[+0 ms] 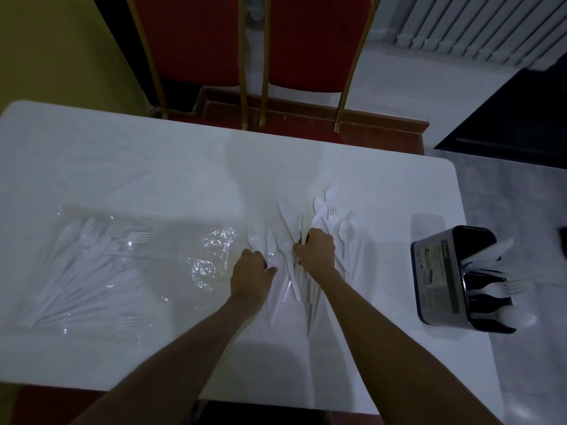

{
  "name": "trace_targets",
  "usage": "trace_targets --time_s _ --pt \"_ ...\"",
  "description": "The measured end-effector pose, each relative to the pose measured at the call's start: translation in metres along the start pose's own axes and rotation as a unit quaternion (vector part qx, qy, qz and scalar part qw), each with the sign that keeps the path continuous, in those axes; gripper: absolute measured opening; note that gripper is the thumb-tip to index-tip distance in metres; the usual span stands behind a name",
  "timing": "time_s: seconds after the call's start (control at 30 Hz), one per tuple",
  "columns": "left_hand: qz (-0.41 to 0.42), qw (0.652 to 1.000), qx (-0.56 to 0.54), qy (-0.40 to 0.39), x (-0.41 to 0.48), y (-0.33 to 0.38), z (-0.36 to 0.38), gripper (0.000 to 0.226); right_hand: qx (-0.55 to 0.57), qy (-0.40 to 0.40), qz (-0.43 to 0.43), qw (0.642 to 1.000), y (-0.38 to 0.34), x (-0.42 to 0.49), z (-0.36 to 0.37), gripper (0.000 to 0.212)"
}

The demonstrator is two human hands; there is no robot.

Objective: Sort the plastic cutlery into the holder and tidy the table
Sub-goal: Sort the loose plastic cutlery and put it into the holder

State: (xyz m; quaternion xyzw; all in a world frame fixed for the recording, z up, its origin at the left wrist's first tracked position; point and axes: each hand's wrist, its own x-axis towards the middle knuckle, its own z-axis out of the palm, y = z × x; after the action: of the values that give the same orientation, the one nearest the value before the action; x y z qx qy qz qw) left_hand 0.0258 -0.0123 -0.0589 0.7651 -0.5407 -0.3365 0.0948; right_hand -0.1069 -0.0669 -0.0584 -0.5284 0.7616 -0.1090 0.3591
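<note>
1. nearest, two bare forearms come up from the bottom edge, and where they begin is cut off.
2. well left of the holder, the left hand sits at the left edge of the loose cutlery. its fingers are curled down onto the white pieces, but in this dim light i cannot tell whether they pinch one.
3. nearer the holder, though apart from it, the right hand has its fingers curled round what looks like one or two handles in the pile.
4. the loose cutlery is knives, forks and spoons mixed and overlapping, fanned on the worktop left of the holder. white on white makes single pieces hard to separate.
5. the holder stands at the worktop's right edge, dark, with knives, forks and spoons poking out. its dividers are hard to read.
6. the step in hand looks like gathering like pieces from the pile. the next move likely calls for lifting them clear of their neighbours and carrying them right to the matching compartment.
7. far left of the holder lies a clear plastic bag of more cutlery, so much seems left to sort.
8. beyond the holder's far side stand red chairs and a radiator.
</note>
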Motion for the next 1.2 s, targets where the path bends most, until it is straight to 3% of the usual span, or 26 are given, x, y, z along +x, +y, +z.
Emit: trace_targets --time_s 0.13,0.23,0.33,0.43,0.53,0.67,0.83,0.9,1.0,1.1,1.2 --pt "-0.03 0.999 0.005 -0.018 0.006 0.002 0.0 0.025 0.039 -0.028 0.004 0.999 0.009 -0.001 -0.015 0.037" --pt "-0.041 0.998 -0.041 0.008 0.004 0.004 -0.003 0.032 0.103 -0.018 0.026 0.994 0.02 0.0 -0.032 0.022" --pt "-0.025 0.994 -0.102 0.02 -0.002 0.005 -0.005 0.022 0.155 0.0 0.057 0.986 0.03 -0.002 -0.045 0.026" --pt "0.004 0.991 -0.135 -0.003 -0.013 0.006 0.0 0.014 0.145 -0.035 0.046 0.988 0.034 -0.01 -0.046 0.022" --pt "0.008 0.994 -0.105 -0.036 -0.021 0.007 0.007 0.019 0.078 -0.071 0.022 0.994 0.04 -0.021 -0.036 0.028" --pt "-0.002 0.995 -0.074 -0.062 -0.02 0.004 0.008 0.03 0.045 -0.061 0.038 0.996 0.047 -0.026 -0.033 0.032" --pt "-0.016 0.995 -0.061 -0.072 -0.012 -0.001 -0.003 0.017 0.058 -0.049 0.054 0.996 0.052 -0.022 -0.044 0.022" --pt "-0.016 0.996 -0.057 -0.063 -0.009 -0.004 -0.008 0.03 0.063 -0.039 0.062 0.995 0.053 -0.02 -0.047 0.026" --pt "-0.023 0.996 -0.06 -0.054 -0.007 -0.007 -0.014 0.029 0.083 -0.019 0.066 0.994 0.054 -0.02 -0.05 0.036" --pt "-0.019 0.997 -0.058 -0.055 -0.007 -0.008 -0.014 0.035 0.122 -0.029 0.068 0.99 0.055 -0.019 -0.052 0.022" --pt "0.001 0.994 -0.05 -0.102 -0.01 -0.006 -0.009 0.029 0.174 -0.06 0.055 0.981 0.051 -0.022 -0.051 0.026"
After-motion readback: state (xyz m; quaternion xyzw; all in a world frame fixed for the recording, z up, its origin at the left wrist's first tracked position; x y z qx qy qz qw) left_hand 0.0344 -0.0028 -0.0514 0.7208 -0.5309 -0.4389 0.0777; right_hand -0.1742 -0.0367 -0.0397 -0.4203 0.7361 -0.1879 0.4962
